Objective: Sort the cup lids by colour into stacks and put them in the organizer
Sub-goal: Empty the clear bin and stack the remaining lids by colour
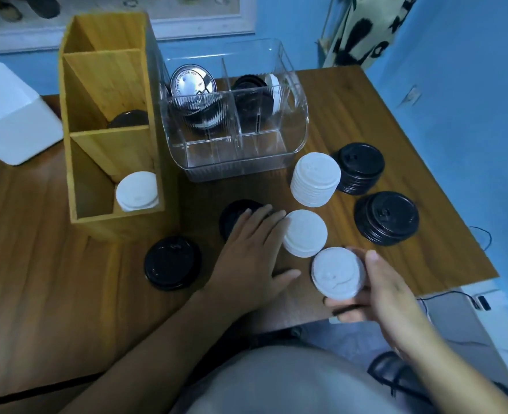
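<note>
On the wooden table (37, 234) close to us, our right hand (378, 297) holds a short stack of white lids (337, 271), with the thumb curled over its far rim and the fingers cupped beneath, just above the table's near edge. Our left hand (252, 255) lies flat with straight fingers and holds nothing. Its fingers lie over a low black stack (231, 213), and its forefinger tip is at the rim of a second white stack (305, 233). Just beyond stands a taller white stack (315, 179). To its right are a far black stack (360, 168) and a near black stack (387, 218). A black lid pile (172, 262) sits left of our left wrist. The wooden organizer (109, 138) has white lids (137, 191) in its nearest compartment and black lids (128, 118) in the middle one. Beside it, the clear organizer (234, 162) holds lids on edge, a pale printed lid (193, 83) on the left and dark lids (248, 83) on the right.
</note>
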